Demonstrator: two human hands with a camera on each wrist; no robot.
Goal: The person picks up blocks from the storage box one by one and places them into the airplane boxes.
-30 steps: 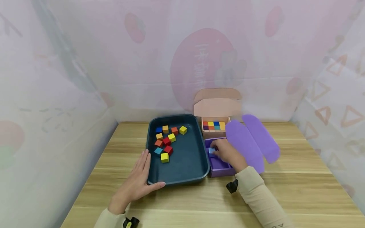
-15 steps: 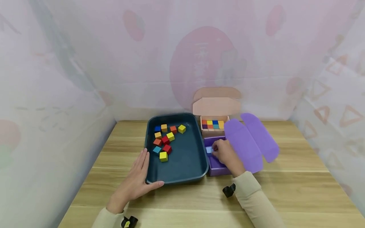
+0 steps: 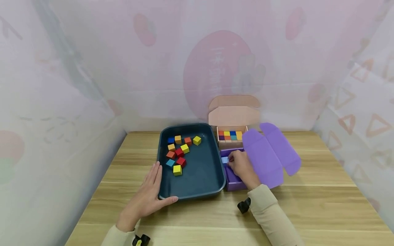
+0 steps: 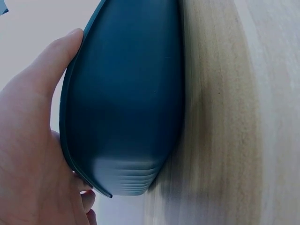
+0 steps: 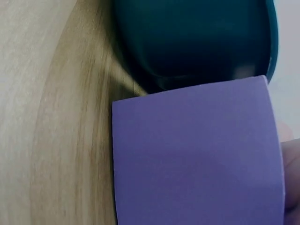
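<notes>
In the head view my right hand [image 3: 241, 165] reaches into the open purple box [image 3: 236, 186], with curled thumb and fingers pinching a light blue block [image 3: 225, 160] in its back left corner. The fingers cover part of that block. My left hand [image 3: 144, 194] lies with straight fingers along the left rim and front corner of a dark teal tray [image 3: 200, 181]. The left wrist view shows its thumb on the tray's rim. In the right wrist view the purple box's front wall hides most of my right hand [image 5: 291, 178].
Several coloured cubes, such as a yellow cube [image 3: 177, 170], lie in the tray's left half. Behind the purple box stands an open cardboard box [image 3: 233, 145] holding rows of coloured blocks. The purple lid [image 3: 267, 157] spreads out to the right over the wooden table [image 3: 197, 225].
The light blue block has shifted slightly back and left inside the purple box, my right fingers staying at it. My right forearm has swung a little left. The left hand stays put.
</notes>
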